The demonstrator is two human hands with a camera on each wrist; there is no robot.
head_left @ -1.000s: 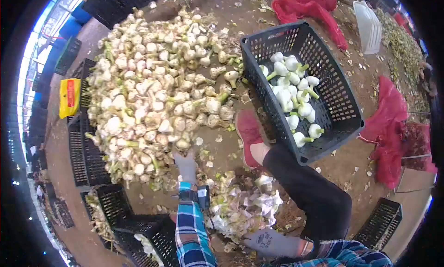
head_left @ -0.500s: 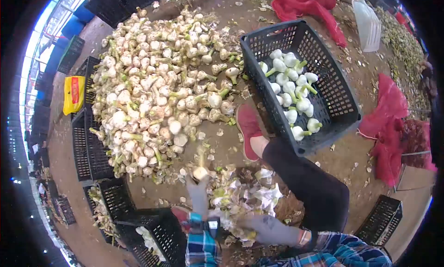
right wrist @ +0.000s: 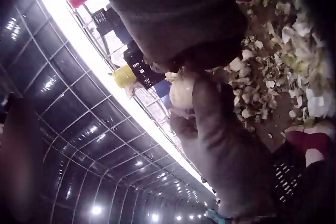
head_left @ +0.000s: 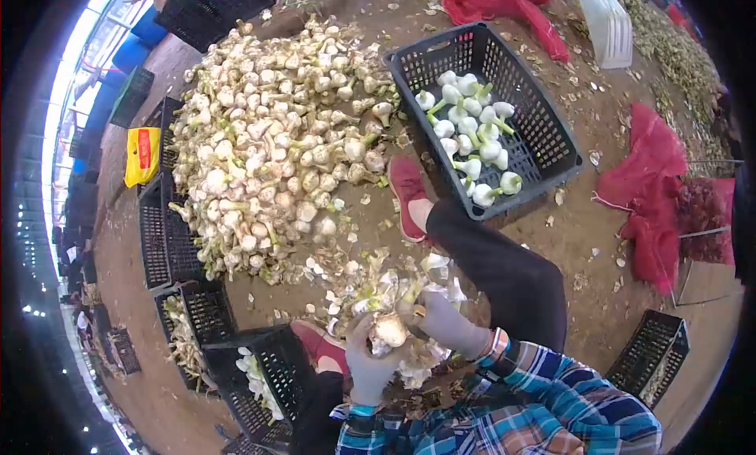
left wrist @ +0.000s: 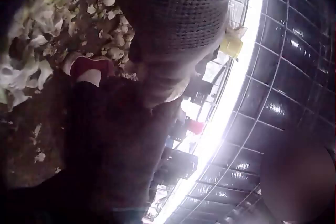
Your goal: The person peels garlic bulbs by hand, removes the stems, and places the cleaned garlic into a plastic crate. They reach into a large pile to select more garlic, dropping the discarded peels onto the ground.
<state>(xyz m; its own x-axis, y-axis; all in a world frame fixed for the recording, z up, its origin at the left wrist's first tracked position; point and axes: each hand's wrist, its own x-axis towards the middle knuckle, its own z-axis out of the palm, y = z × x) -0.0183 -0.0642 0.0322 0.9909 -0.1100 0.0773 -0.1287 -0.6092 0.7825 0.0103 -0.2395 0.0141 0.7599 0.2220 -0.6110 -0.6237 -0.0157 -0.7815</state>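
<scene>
In the head view my gloved left hand (head_left: 370, 370) grips a garlic bulb (head_left: 390, 330) with its fingers and thumb around the sides. The right wrist view shows the pale bulb (right wrist: 181, 94) between the left hand's fingers (right wrist: 206, 100). Close beside the bulb is my gloved right hand (head_left: 453, 325), fingers curled at its stem end. A small orange-brown thing (head_left: 419, 310) shows at the right fingertips; the hand hides most of it, and I cannot tell what it is. Grey knit glove (left wrist: 173, 29) fills the top of the left wrist view, hiding the bulb.
Loose peelings (head_left: 378, 278) lie beneath and beyond the hands. A heap of untrimmed garlic (head_left: 268, 148) spreads ahead on the left. A black crate (head_left: 543, 152) with clean white bulbs stands ahead right, past my leg (head_left: 504, 258). More crates (head_left: 268, 376) stand left; red netting (head_left: 650, 195) lies right.
My left hand has come back from the heap with a garlic bulb and drawn it close to my body. The right hand has risen from the peelings to meet it.
</scene>
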